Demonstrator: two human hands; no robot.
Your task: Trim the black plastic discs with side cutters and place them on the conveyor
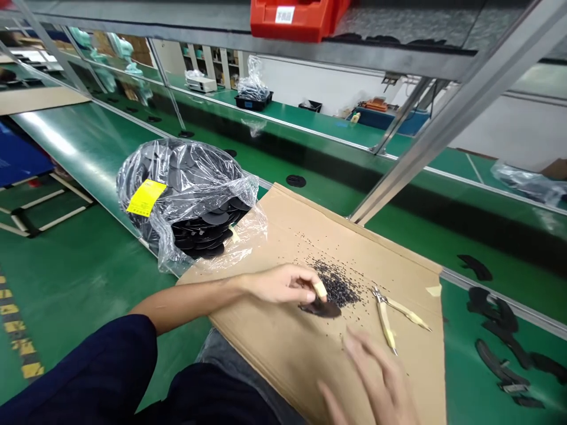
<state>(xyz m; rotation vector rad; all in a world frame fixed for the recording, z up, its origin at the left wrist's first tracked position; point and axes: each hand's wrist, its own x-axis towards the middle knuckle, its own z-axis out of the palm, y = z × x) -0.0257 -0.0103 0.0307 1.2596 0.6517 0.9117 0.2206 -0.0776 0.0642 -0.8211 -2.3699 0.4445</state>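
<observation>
My left hand (290,285) pinches a flat, rounded black plastic piece (325,309) just above the cardboard sheet (274,348). A finger of this hand has a pale yellow wrap. Slightly blurred, my right hand (376,378) is held over the near part of the cardboard with its fingers apart and nothing in it. Beyond the held piece lies a scattered heap of tiny black bits (339,283). Cutting pliers (387,313) with yellowish handles rest spread on the cardboard, just beyond my right hand.
A clear plastic bag (186,171) full of black discs, with a yellow label (146,198), lies at the left. Loose curved black parts (502,319) are on the green surface at right. A slanted metal post (434,118) and an overhead shelf with a red bin (295,20) stand ahead.
</observation>
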